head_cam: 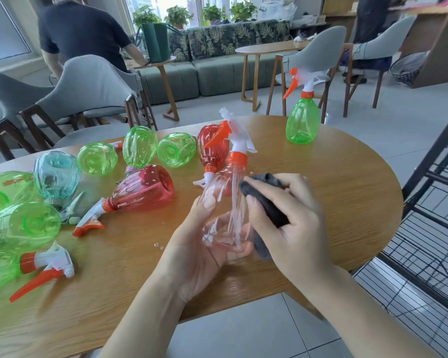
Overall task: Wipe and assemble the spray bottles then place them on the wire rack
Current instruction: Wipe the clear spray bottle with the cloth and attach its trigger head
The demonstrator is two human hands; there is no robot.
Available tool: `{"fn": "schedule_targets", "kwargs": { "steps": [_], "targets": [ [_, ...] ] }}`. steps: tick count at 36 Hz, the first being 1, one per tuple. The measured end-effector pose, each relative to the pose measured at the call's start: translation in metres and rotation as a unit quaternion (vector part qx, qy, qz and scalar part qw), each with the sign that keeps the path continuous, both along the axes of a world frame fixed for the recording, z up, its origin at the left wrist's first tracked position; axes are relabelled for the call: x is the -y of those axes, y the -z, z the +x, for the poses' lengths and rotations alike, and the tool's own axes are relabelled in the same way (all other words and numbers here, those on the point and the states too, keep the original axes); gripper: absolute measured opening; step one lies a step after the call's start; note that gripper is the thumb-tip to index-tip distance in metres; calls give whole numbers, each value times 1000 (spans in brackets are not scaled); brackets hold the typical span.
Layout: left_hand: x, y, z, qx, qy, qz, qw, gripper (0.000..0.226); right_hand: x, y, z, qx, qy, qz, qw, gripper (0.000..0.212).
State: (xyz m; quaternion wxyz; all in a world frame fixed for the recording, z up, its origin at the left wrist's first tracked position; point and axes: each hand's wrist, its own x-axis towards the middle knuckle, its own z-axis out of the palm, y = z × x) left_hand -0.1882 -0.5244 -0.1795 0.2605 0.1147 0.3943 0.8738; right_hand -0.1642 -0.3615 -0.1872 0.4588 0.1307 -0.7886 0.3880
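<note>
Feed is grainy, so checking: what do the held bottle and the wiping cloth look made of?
Bottle: clear, glossy, likely thin plastic; the left hand shows through it. Cloth: dark grey, matte, soft fabric, perhaps microfibre; it folds in the right hand.

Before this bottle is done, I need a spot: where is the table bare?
Bare wood lies right of the hands, between them and the upright green bottle, out to the table edge by the rack. The left half is crowded with lying bottles.
</note>
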Motion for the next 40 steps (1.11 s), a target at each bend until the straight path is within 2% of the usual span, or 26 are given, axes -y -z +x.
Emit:
{"fn": "schedule_targets", "kwargs": {
  "steps": [3, 6, 8, 11, 13, 16, 20, 24, 30, 32, 35, 40],
  "targets": [
    [-1, 0, -1, 9, -5, -33, 999, 70, -4, -1, -3, 10, 2, 5, 1000, 26],
    [-3, -2, 1, -1, 1, -60, 998, 50, -7, -3, -5, 50, -19, -43, 998, 31],
    [-3, -1, 1, 3, -3, -61, 998, 38, -8, -4, -4, 51, -24, -37, 998, 30],
    [-3, -1, 0, 15, -16, -43, 999, 41, -1, -1, 1, 16, -31, 10, 999, 25],
    [-4, -4, 2, 4, -26, -29, 999, 34, 7, 3, 7, -8, -43, 46, 998, 23],
    [-4, -6, 3, 9, -29, -5, 1000, 50, 16, 8, 12, -39, -60, 109, 991, 20],
    [-2, -8, 2, 38, -31, 9, 999, 48, 17, 11, 13, -79, -50, 200, 975, 20],
    [-2, -9, 3, 41, -16, 17, 999, 47, 14, 9, 13, -100, -35, 226, 968, 19],
    [-2, -6, -1, 26, -11, -14, 1000, 44, 7, 3, 4, -99, -1, 150, 984, 17],
    [-3, -5, -1, 15, -15, -31, 999, 41, 3, -1, 0, -79, 8, 106, 991, 19],
    [-3, -2, -2, 6, -9, -44, 999, 50, -4, -7, -5, -28, 19, 43, 999, 24],
    [-3, -1, 0, 19, -5, -34, 999, 47, -5, -3, -6, 36, 8, -49, 998, 29]
  ]
}}
